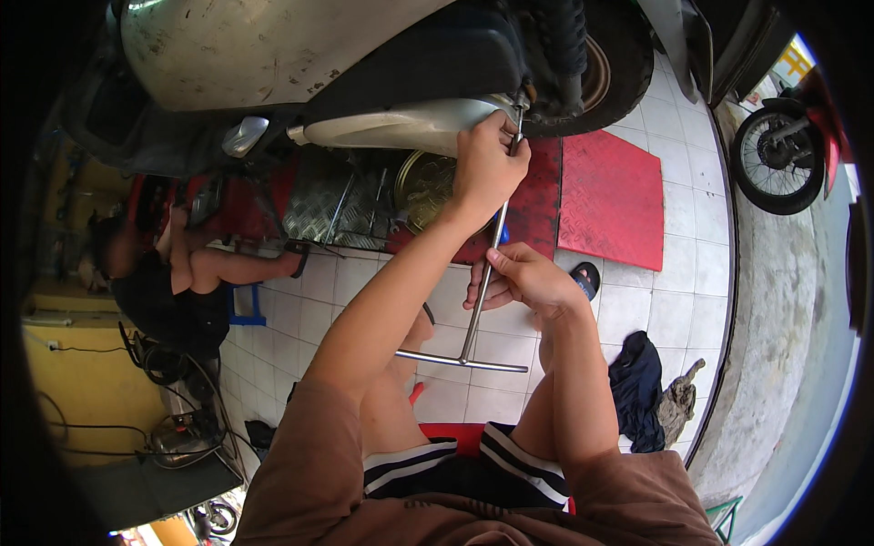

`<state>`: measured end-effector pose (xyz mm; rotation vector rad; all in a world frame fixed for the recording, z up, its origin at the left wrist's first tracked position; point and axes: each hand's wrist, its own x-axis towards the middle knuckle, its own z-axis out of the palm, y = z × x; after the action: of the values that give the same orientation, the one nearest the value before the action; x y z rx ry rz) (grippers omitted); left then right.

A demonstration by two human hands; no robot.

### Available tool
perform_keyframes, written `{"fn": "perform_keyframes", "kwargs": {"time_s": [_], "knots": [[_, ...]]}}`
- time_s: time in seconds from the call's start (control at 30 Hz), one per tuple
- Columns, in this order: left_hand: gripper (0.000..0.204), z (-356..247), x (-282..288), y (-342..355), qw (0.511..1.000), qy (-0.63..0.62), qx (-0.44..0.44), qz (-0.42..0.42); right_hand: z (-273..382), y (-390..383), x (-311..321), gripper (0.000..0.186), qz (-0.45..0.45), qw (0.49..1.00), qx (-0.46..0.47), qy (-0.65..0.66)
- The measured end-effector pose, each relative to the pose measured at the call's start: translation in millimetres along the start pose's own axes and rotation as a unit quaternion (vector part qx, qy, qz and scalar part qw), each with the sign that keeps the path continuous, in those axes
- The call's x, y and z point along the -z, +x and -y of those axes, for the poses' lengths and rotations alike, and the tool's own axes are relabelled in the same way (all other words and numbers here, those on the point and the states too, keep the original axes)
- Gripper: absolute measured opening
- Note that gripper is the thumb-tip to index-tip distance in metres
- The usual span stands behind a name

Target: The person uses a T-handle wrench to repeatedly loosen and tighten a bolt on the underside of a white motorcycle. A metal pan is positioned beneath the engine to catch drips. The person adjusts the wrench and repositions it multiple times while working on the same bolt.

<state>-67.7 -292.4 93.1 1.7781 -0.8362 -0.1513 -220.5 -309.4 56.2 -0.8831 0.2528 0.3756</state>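
Note:
A long chrome T-handle wrench [480,314] runs from the motorcycle down toward my lap, its crossbar [492,367] nearest to me. Close to the wrench's far end, my left hand [492,162] is closed, thumb and fingers pinching the shaft. That end reaches a spot beside the silver engine-side cover [391,126], by the rear wheel [621,77]; the exact fastener is too small to make out. Lower down, my right hand [523,280] grips the middle of the shaft between thumb and fingers. The motorcycle's scuffed pale body panel [246,50] spans the top.
Under the bike lies a red lift platform [610,196] with a diamond-plate metal panel [337,223] and a round gold tray [414,196]. At left another person [173,282] sits working. Dark cloth [637,391] lies on the tiles at right; a red motorcycle [790,155] stands beyond.

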Motion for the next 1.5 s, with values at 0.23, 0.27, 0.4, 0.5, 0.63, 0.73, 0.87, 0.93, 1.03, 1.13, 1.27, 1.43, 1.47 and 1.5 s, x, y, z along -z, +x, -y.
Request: {"fn": "perform_keyframes", "kwargs": {"time_s": [0.23, 0.27, 0.4, 0.5, 0.63, 0.73, 0.87, 0.93, 1.03, 1.13, 1.27, 1.43, 1.47, 1.5], "knots": [[0.009, 3.4, 2.1, 2.3, 1.000, 0.025, -0.008, 0.013, 6.7, -4.4, -2.7, 0.040, 0.003, 1.000, -0.004, -0.012], [0.009, 3.0, 2.0, 2.8, 1.000, 0.018, -0.010, 0.006, 7.4, -5.1, -3.0, 0.040, 0.002, 1.000, -0.004, -0.012], [0.008, -7.0, 2.5, 4.0, 1.000, -0.002, 0.028, -0.006, 7.2, -5.8, -2.6, 0.039, -0.009, 1.000, 0.009, -0.019], [0.008, -6.7, -1.5, 6.7, 1.000, 0.014, 0.020, -0.006, 7.6, -5.2, -0.5, 0.040, -0.022, 1.000, 0.019, 0.003], [0.017, -9.7, 6.1, 5.9, 0.999, 0.027, 0.028, 0.033, 7.9, -6.2, 1.2, 0.039, -0.037, 0.998, 0.053, 0.016], [0.029, -23.6, 43.4, -23.5, 0.979, 0.038, 0.120, 0.158, 8.8, -9.9, 12.5, 0.039, -0.021, 0.995, 0.071, 0.060], [0.050, -17.3, 147.7, -119.6, 0.931, -0.071, 0.333, 0.132, 9.0, -1.8, 5.4, 0.038, 0.024, 0.991, 0.096, 0.093], [0.054, -17.3, 184.0, -189.4, 0.841, -0.330, 0.412, 0.117, 5.7, 5.0, 6.3, 0.037, 0.078, 0.982, 0.124, 0.118], [0.048, -48.8, 161.7, -255.2, 0.834, -0.433, 0.331, 0.082, 11.7, 12.7, -4.3, 0.038, 0.077, 0.980, 0.134, 0.126], [0.034, -65.6, 120.5, -250.6, 0.901, -0.345, 0.262, 0.026, 4.6, 11.8, -5.5, 0.038, 0.014, 0.980, 0.172, 0.100], [0.020, -71.1, 111.2, -243.8, 0.974, -0.146, 0.173, -0.016, -0.3, -1.4, -50.9, 0.035, -0.103, 0.979, 0.147, 0.094], [0.015, -98.4, 100.9, -238.8, 0.999, -0.035, 0.008, -0.036, -29.8, -35.2, -54.9, 0.029, -0.027, 0.965, 0.084, -0.248], [0.015, -104.1, 92.4, -236.4, 0.996, 0.011, -0.039, -0.076, -27.8, -38.4, -47.7, 0.028, -0.052, 0.970, 0.082, -0.222], [0.018, -108.2, 81.7, -239.4, 0.989, 0.060, -0.077, -0.114, -21.7, -41.3, -51.9, 0.027, -0.074, 0.976, 0.075, -0.190]]}}
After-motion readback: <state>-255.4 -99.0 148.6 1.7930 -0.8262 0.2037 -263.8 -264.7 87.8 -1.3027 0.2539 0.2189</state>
